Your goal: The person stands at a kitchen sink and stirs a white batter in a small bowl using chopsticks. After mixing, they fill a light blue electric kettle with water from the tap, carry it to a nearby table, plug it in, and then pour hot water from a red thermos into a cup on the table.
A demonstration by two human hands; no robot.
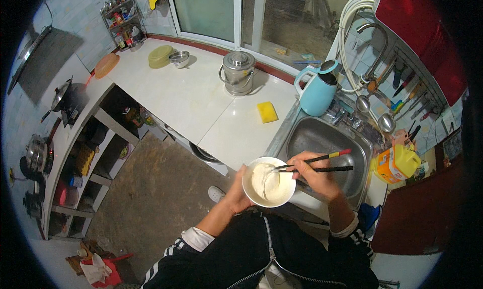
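A white bowl [289, 193] is held close to my body, just in front of the counter edge. Inside it lies a pale cream-coloured mass [264, 181], possibly flour or batter. My left hand [238, 193] grips the bowl's left side, with the fingers under it partly hidden. Between the fingers of my right hand [315, 176] is a pair of dark chopsticks [334, 169], one with a red and yellow end. Their tips reach into the cream-coloured mass. The right hand is slightly blurred and hovers over the near left part of the sink.
A stainless-steel sink [349, 183] lies right of the bowl, with a light-blue kettle [319, 95] behind it. On the white counter [181, 96] are a yellow sponge [267, 112] and a lidded metal pail [238, 76]. A yellow jug [396, 164] stands right of the sink.
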